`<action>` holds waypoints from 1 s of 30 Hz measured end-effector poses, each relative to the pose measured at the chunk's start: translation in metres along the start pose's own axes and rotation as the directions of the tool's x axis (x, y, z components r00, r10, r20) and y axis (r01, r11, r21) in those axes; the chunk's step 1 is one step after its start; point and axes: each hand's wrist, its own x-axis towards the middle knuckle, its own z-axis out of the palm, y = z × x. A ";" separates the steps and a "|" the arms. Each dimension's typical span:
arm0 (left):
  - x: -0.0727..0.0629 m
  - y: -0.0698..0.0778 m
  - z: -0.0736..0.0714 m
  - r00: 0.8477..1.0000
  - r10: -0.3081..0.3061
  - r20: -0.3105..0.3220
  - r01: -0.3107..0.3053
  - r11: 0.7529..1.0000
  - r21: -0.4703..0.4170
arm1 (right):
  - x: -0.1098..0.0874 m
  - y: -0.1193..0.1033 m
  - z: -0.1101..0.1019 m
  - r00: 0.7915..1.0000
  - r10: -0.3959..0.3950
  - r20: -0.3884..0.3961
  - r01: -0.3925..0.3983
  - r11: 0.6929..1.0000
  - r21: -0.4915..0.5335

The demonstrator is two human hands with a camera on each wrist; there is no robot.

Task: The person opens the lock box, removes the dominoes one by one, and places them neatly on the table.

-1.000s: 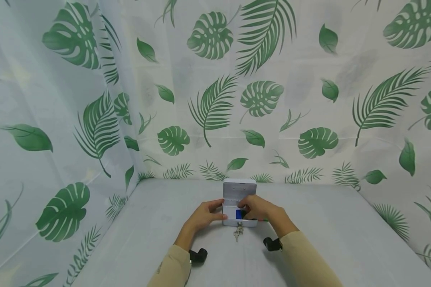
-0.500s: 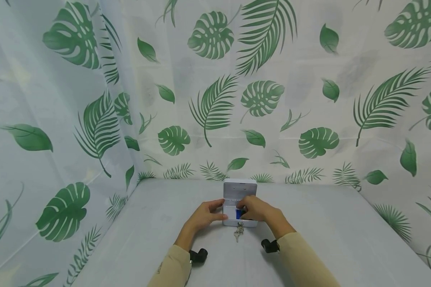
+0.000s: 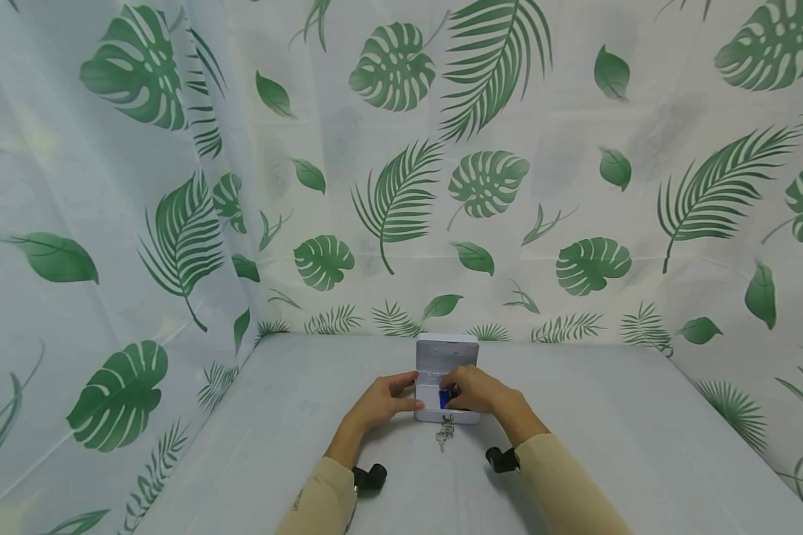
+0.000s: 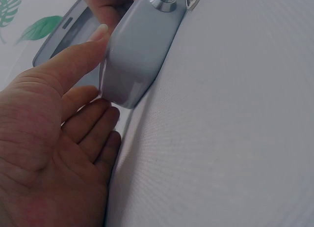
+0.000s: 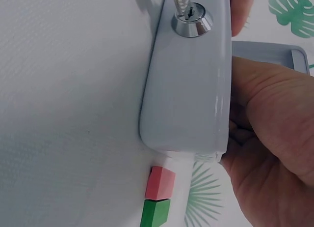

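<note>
A small pale grey metal cash box (image 3: 428,415) stands on the table with its lid (image 3: 447,355) raised. At its left side my left hand (image 3: 380,405) grips the wall, thumb over the rim and index finger against the outside. My right hand (image 3: 479,389) reaches into the box from the right, thumb and fingers around a blue block (image 3: 444,399). In the right wrist view the box wall hides those fingertips. Keys (image 3: 444,432) hang from the lock (image 5: 192,19) on the box's front.
On the table beside the box's right end, a red block (image 5: 160,183) and a green block (image 5: 155,213) lie end to end. White cloth (image 3: 401,171) with green leaf prints hangs behind and to the left. The table (image 3: 294,401) has a pale cover.
My right hand has shifted slightly left inside the box, closing its thumb and fingers around the blue block, which now shows less. The left hand and the box have stayed in place.
</note>
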 end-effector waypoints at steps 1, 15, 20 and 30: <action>0.000 0.000 0.000 1.000 0.000 -0.001 0.000 1.000 0.001 | 0.000 0.000 0.000 1.000 -0.001 -0.004 0.001 1.000 -0.002; -0.001 0.002 0.000 1.000 -0.005 -0.001 0.005 1.000 -0.001 | 0.002 0.004 0.002 0.998 0.023 -0.062 -0.021 0.999 0.046; 0.000 0.001 0.000 1.000 0.001 0.009 -0.001 1.000 -0.014 | 0.003 0.003 0.002 0.998 0.030 -0.050 -0.027 0.998 0.054; -0.001 0.003 0.000 1.000 0.010 0.011 -0.010 1.000 -0.015 | 0.002 -0.003 0.003 0.999 0.026 -0.030 -0.026 1.000 0.000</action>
